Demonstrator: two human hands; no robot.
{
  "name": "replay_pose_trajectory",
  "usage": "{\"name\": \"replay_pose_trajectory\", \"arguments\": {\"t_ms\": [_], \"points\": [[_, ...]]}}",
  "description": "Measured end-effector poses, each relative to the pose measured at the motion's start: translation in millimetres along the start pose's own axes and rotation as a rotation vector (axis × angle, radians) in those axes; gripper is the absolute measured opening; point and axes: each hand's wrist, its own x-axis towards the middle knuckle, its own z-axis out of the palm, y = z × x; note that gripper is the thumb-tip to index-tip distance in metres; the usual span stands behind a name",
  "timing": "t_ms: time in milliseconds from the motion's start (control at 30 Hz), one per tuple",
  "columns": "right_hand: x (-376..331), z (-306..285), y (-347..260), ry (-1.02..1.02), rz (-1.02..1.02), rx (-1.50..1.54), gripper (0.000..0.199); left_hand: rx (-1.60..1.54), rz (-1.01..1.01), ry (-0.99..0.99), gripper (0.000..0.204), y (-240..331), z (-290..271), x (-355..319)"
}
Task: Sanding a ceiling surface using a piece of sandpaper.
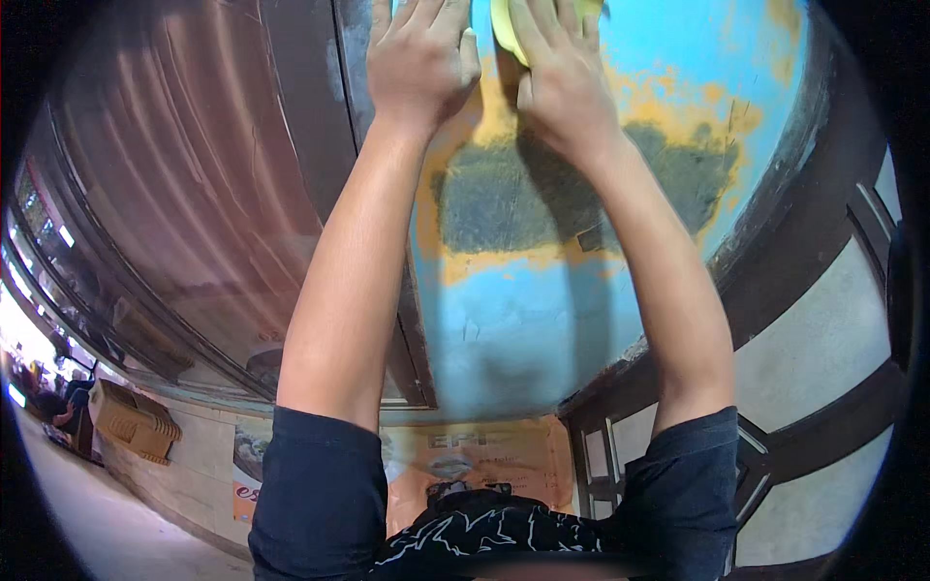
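Note:
At the top of the view, my left hand (418, 70) lies flat with its fingers stretched upward, on the wall's left side near a dark frame. The fingertips are cut off by the upper edge. To its right, my right hand (570, 97) presses a flat yellow pad (506, 35) against the wall, fingers laid over it. Whether the pad is cloth or sponge I cannot tell. The wall (504, 324) is painted light blue, with worn orange-yellow areas and a large dark grey patch (484, 198) below my hands.
A glass pane with a reddish-brown curtain (184, 126) stands on the left in a dark frame (300, 87). Dark framework with pale panels (823, 339) is at the right. An orange printed banner (538, 450) hangs below, and a brown cardboard box (126, 418) sits lower left.

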Motion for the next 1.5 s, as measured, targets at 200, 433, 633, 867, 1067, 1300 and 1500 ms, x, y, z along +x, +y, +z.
{"name": "replay_pose_trajectory", "arguments": {"t_ms": [200,433,633,867,1067,1300,1500], "points": [[-41,9,10,-0.077,-0.055,-0.03,0.066,-0.025,0.025,0.016,0.055,7,9,0],[-1,-5,12,-0.018,0.007,0.011,0.063,0.017,0.012,-0.006,0.055,11,7,3],[-52,14,-9,-0.103,0.018,-0.087,0.059,-0.034,-0.013,0.016,0.052,9,7,-3],[3,-2,2,-0.136,-0.025,-0.001,0.061,0.008,-0.025,-0.012,0.055,4,3,-3],[-45,40,15,0.13,-0.129,0.017,0.06,0.032,-0.029,-0.026,0.053,12,13,-7],[-11,4,8,-0.05,0.065,-0.001,0.062,-0.028,-0.077,-0.071,0.058,12,10,-14],[-61,11,-13,-0.12,0.039,-0.025,0.056,0.08,-0.031,-0.017,0.06,7,12,-19]]}}
